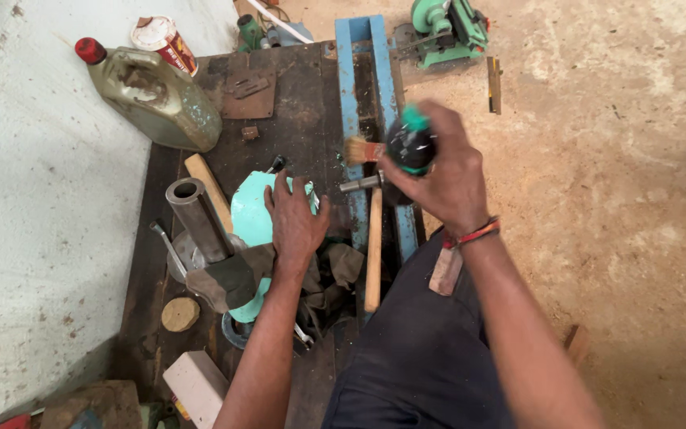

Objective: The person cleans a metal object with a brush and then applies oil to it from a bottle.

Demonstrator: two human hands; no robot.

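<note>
My left hand (295, 222) lies flat, fingers spread, on a light turquoise metal part (249, 214) that rests on a dark, oily workbench (303, 111). My right hand (442, 179) grips a dark bottle with a green cap (411, 143) above the bench's right side. A small paint brush (361, 150) with tan bristles sticks out to the left beside that bottle; which fingers hold it I cannot tell. A hammer with a wooden handle (373, 246) lies on the bench just below my right hand.
A grey steel pipe (198, 218) leans at the left by a wooden handle (208, 187). A dirty oil jug with a red cap (152, 95) and a can (164, 41) stand at the back left. Blue metal rails (352, 87), rags (335, 274), a green machine (446, 30).
</note>
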